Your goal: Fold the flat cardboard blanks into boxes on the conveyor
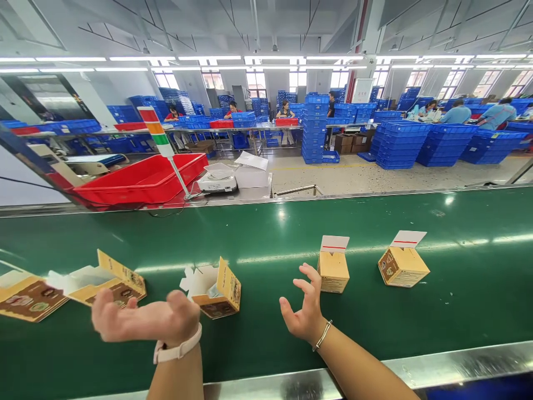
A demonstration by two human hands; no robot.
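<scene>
My left hand (145,319) is slightly blurred, fingers curled and apart, in front of an open carton (119,283) with raised flaps. It overlaps the carton's lower edge in view; whether they touch I cannot tell. Right of that hand stands another open carton (231,289), its flaps up and something pale inside. My right hand (306,311) hovers over the belt, fingers spread and holding nothing. Just beyond its fingertips is a small tan carton (333,272) with a white flap standing up. A similar carton (403,266) sits farther right.
The cartons stand on a green conveyor belt (266,344) with a metal edge (458,364) along the near side. Another carton (33,297) lies at far left. Beyond the belt are a red bin (145,178), a signal light (156,133) and a scale (217,180). People work farther back.
</scene>
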